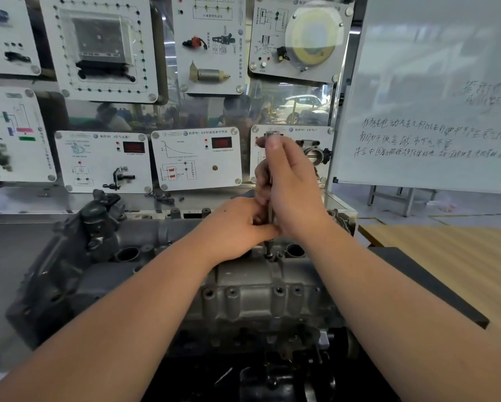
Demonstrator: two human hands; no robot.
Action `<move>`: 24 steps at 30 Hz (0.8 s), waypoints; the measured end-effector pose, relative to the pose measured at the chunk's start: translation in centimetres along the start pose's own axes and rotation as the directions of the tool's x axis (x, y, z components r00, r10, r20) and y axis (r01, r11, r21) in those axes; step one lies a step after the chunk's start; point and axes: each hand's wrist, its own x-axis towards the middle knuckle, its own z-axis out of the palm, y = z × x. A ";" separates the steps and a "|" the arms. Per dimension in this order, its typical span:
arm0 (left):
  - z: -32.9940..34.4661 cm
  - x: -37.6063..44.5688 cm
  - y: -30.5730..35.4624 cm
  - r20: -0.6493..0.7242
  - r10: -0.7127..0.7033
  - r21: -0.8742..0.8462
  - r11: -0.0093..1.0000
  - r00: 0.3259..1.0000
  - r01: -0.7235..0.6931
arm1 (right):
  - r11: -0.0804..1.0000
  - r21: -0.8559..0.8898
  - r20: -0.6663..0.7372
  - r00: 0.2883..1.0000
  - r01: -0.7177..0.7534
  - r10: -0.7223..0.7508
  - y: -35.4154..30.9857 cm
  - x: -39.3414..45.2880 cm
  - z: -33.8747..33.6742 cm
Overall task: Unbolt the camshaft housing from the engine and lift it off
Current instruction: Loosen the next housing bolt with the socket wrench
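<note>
Camshaft housing: grey cast metal, grimy, bolt holes along edge.

Both forearms are bare up to the frame's lower edge, with no sleeves showing. The hands carry no gloves, rings or watch.

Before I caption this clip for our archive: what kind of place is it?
Probably an automotive training workshop or classroom. An engine sits on a bench, labelled display panels of car components hang behind it, and a handwritten whiteboard stands at the right.
</note>
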 end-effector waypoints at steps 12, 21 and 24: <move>-0.1 -0.4 0.1 0.043 0.066 -0.079 0.995 0.997 -0.062 | 0.807 -0.546 -0.071 0.948 0.224 -0.311 1.7 -1.3 -1.1; -0.1 -0.8 0.9 0.006 0.028 -0.093 0.995 1.000 -0.027 | 0.770 -0.621 -0.135 0.948 0.146 -0.289 1.7 -2.2 -0.6; 0.0 -0.8 0.8 -0.002 0.033 -0.047 0.998 0.999 -0.033 | 0.720 -0.676 -0.115 0.943 0.156 -0.312 1.7 -2.3 -0.5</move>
